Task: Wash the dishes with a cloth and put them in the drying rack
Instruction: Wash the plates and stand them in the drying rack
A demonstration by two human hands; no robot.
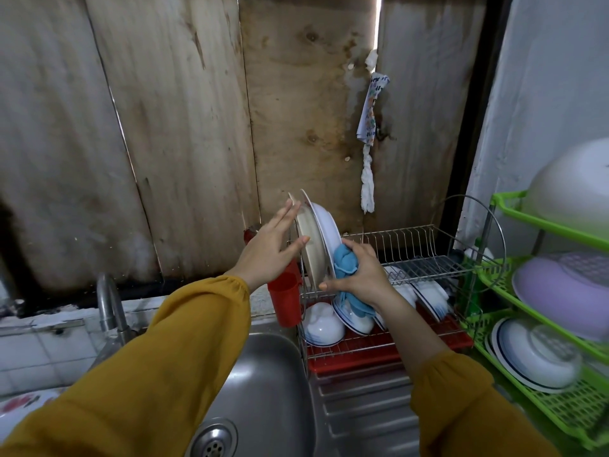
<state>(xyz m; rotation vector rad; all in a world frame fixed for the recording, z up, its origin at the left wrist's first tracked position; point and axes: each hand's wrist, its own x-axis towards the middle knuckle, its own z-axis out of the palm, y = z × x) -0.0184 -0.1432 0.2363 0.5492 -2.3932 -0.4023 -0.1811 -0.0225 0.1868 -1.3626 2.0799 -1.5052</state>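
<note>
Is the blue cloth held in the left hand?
No, the right hand grips the blue cloth; the left hand touches a plate with straight fingers.

Stained plywood wall beyond left hand; steel sink below it; green shelf right of right hand.

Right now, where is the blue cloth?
In the head view, centre-right: the blue cloth is bunched in the right hand, against the white plate standing at the left end of the drying rack.

Two plates upright in rack (blue cloth beside)
</note>
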